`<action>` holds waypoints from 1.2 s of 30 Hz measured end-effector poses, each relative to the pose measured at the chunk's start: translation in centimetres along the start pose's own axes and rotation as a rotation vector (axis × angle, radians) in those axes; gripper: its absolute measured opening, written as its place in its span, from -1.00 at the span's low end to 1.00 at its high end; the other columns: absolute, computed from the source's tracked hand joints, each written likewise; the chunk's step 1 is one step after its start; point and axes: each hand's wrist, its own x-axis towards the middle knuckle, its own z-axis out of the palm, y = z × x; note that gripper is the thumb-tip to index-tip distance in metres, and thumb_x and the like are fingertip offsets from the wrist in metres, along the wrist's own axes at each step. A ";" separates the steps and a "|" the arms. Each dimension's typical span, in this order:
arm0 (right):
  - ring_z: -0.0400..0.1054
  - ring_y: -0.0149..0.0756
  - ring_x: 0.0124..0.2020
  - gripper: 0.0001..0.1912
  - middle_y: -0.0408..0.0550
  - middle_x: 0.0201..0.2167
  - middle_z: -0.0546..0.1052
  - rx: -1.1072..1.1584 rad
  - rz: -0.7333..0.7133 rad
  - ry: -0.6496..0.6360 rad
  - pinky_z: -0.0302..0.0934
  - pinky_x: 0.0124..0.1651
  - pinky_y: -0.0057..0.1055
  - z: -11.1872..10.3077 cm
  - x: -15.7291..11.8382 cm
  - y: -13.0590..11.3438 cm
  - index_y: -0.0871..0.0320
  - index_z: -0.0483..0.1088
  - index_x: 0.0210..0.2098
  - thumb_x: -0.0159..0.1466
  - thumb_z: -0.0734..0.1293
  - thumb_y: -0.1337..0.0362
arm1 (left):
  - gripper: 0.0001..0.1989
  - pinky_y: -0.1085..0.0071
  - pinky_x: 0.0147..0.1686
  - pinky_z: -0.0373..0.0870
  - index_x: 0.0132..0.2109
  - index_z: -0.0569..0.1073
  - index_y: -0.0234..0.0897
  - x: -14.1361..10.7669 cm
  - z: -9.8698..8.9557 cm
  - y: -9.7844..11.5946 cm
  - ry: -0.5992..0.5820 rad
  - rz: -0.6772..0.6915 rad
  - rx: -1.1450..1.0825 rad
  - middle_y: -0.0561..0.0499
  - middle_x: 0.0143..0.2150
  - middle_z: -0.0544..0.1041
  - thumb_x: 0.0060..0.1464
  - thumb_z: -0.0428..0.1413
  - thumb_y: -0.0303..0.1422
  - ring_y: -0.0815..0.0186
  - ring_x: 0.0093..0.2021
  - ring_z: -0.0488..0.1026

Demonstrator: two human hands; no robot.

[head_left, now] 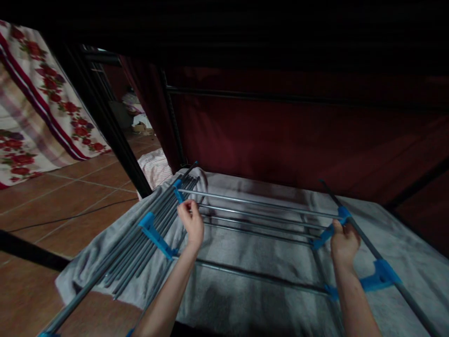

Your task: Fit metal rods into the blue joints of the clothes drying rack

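A frame of grey metal tubes joined by blue plastic connectors stands on a grey blanket (242, 295). My left hand (191, 223) is closed at the far left connector (178, 191), its thumb and fingers curled over the lower end, which they hide. My right hand (345, 244) is wrapped round the far right connector (343, 213), with the fingertips behind it. Several thin crossbars, the top tube (259, 202) among them, span the two sides. Closer to me are a left connector (156, 236) and a right connector (382, 275), linked by a lower tube (259, 277).
Several loose metal tubes (140, 252) lie on the blanket at left. A black metal post (101, 121) rises beside them, and a dark bar crosses low at left. Dark red curtain (280, 135) hangs behind. Floral cloth (45, 103) hangs over the tiled floor (91, 187).
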 end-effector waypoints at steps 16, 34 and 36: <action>0.29 -0.18 -0.35 -0.63 -0.16 -0.50 0.35 0.038 0.070 -0.010 0.25 -0.07 -0.15 -0.3 0.3 -0.3 0.09 0.31 -0.41 0.14 0.32 -0.10 | -0.51 0.19 0.27 0.30 0.06 0.53 -0.35 6.3 0.5 -3.3 -0.023 -0.119 -0.263 -0.20 0.08 0.59 0.23 0.11 -0.02 0.12 0.14 0.49; 0.19 -0.26 -0.43 -0.75 -0.21 -0.53 0.26 0.021 0.094 0.029 0.20 -0.14 -0.16 -0.1 0.2 -0.3 0.06 0.23 -0.47 0.16 0.32 0.05 | -0.59 0.18 0.15 0.37 -0.08 0.56 -0.33 5.0 1.8 -3.1 0.050 -0.140 -0.147 -0.17 -0.06 0.62 0.26 0.06 -0.07 0.11 0.01 0.53; 0.18 -0.27 -0.43 -0.73 -0.23 -0.53 0.24 0.068 0.103 0.020 0.20 -0.16 -0.18 0.0 0.1 -0.3 0.05 0.23 -0.47 0.15 0.33 0.03 | -0.57 0.19 0.13 0.38 -0.09 0.55 -0.35 5.0 1.7 -3.2 0.051 -0.149 -0.150 -0.18 -0.08 0.62 0.27 0.04 -0.06 0.11 -0.01 0.53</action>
